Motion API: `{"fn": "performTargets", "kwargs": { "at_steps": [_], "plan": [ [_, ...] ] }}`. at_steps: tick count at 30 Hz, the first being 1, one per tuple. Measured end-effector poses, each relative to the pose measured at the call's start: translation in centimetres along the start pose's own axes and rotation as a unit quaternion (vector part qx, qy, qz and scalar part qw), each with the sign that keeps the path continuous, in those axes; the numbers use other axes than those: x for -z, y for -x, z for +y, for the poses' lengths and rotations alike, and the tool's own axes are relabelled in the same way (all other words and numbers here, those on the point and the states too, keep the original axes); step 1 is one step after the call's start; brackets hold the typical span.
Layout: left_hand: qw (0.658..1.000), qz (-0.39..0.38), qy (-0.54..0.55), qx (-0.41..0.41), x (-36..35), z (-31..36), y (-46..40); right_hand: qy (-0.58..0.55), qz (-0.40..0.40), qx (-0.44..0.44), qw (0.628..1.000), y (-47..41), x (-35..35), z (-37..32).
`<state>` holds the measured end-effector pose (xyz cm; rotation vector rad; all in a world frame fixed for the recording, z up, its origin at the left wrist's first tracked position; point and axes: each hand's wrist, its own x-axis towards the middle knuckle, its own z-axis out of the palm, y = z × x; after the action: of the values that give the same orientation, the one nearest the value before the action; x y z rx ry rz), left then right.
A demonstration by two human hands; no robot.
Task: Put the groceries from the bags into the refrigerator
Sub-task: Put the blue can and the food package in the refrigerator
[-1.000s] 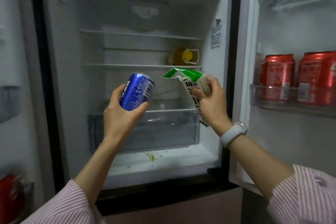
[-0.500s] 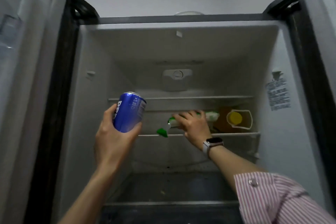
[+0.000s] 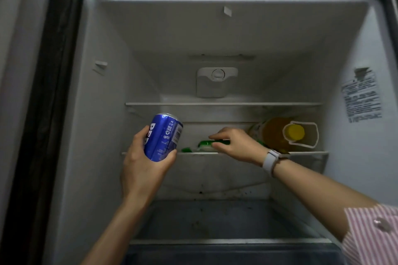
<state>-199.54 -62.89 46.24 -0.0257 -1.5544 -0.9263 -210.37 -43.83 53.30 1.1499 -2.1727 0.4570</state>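
The refrigerator (image 3: 103, 114) stands open in front of me. My left hand (image 3: 142, 165) grips a blue soda can (image 3: 162, 136), held upright just in front of the middle glass shelf (image 3: 305, 153). A green and white packet (image 3: 210, 145) lies flat on that shelf. My right hand (image 3: 234, 143) rests over the packet's right end, thumb under its edge and fingers spread above it. Whether the hand still grips the packet is unclear.
A bottle of yellow liquid with a yellow cap (image 3: 284, 133) lies on its side on the same shelf, right of my hand. A thinner shelf (image 3: 224, 103) sits above. A drawer lid (image 3: 215, 219) lies below. Both doors stand open at the sides.
The view has risen from the lower fridge to the upper shelves. My right hand carried the packet onto the middle shelf and laid it flat. The can stayed in my left hand.
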Motion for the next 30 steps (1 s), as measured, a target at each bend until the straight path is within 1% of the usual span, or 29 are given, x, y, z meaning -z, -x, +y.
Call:
{"fn": "performTargets", "kwargs": {
  "at_steps": [1, 3, 4, 6, 7, 9, 13, 14, 16, 17, 19, 20, 21, 22, 23, 24, 25, 26, 28, 29, 30],
  "plan": [
    [1.0, -0.002, 0.001, -0.001, 0.0, -0.1, 0.2, 0.028, 0.022, 0.025, 0.999, 1.0, 0.0, 0.1],
    [1.0, -0.009, -0.002, -0.001, 0.1, -0.4, 0.6, 0.159, 0.06, 0.083, 0.982, 2.8, -0.4, 0.6],
    [1.0, -0.012, -0.005, -0.001, 0.1, -0.6, 0.6, 0.214, 0.046, 0.102, 0.97, 3.5, -0.7, 0.9],
    [1.0, -0.011, -0.009, 0.0, 0.0, -0.9, 0.6, 0.258, -0.006, 0.087, 0.962, 4.5, -0.9, 1.4],
    [1.0, -0.011, -0.01, -0.001, -0.1, -0.9, 0.6, 0.249, -0.031, 0.062, 0.966, 4.5, -0.8, 1.5],
    [1.0, -0.013, -0.01, -0.003, -0.4, -0.9, 0.5, 0.227, -0.048, 0.028, 0.972, 3.4, -0.6, 1.3],
    [1.0, -0.01, -0.008, 0.003, -0.6, -1.1, 0.7, 0.14, -0.16, -0.04, 0.976, 1.0, 0.1, 0.9],
    [1.0, -0.01, -0.007, 0.003, -0.5, -1.1, 0.8, 0.129, -0.174, -0.052, 0.975, 0.6, 0.1, 1.0],
    [1.0, -0.008, -0.008, 0.006, -0.3, -1.0, 1.0, 0.134, -0.167, -0.059, 0.975, 0.4, 0.0, 1.0],
    [1.0, -0.006, -0.01, 0.008, -0.2, -0.8, 1.1, 0.148, -0.151, -0.057, 0.976, 0.5, -0.1, 0.9],
    [1.0, -0.004, -0.012, 0.013, 0.3, -0.3, 1.5, 0.187, -0.106, -0.068, 0.974, 0.9, -0.5, 0.7],
    [1.0, -0.003, -0.012, 0.015, 0.6, 0.0, 1.8, 0.188, -0.071, -0.076, 0.977, 1.2, -0.8, 0.5],
    [1.0, -0.003, -0.014, 0.013, 0.9, 0.4, 2.2, 0.156, -0.032, -0.078, 0.984, 1.6, -1.1, 0.1],
    [1.0, -0.006, -0.017, 0.014, 1.5, 0.9, 2.8, 0.08, 0.012, -0.074, 0.994, 2.3, -1.5, -0.6],
    [1.0, -0.008, -0.017, 0.015, 1.9, 1.5, 3.4, -0.028, 0.059, -0.065, 0.996, 2.9, -1.8, -1.4],
    [1.0, -0.008, -0.017, 0.018, 2.4, 2.0, 4.2, -0.147, 0.103, -0.054, 0.982, 3.6, -2.1, -2.4],
    [1.0, -0.007, -0.019, 0.023, 3.2, 2.6, 5.2, -0.26, 0.138, -0.041, 0.955, 4.6, -2.1, -3.9],
    [0.999, -0.009, -0.021, 0.026, 3.9, 3.2, 6.4, -0.359, 0.152, -0.029, 0.921, 5.7, -2.0, -5.4],
    [0.999, -0.029, -0.033, 0.025, 5.9, 4.4, 9.2, -0.511, 0.121, -0.006, 0.851, 8.2, -1.8, -8.8],
    [0.997, -0.046, -0.05, 0.021, 7.0, 5.1, 10.7, -0.556, 0.091, 0.002, 0.826, 9.3, -1.5, -10.2],
    [0.995, -0.069, -0.075, 0.014, 8.3, 5.7, 12.1, -0.577, 0.05, 0.013, 0.815, 10.5, -1.2, -11.3]
  ]
}}
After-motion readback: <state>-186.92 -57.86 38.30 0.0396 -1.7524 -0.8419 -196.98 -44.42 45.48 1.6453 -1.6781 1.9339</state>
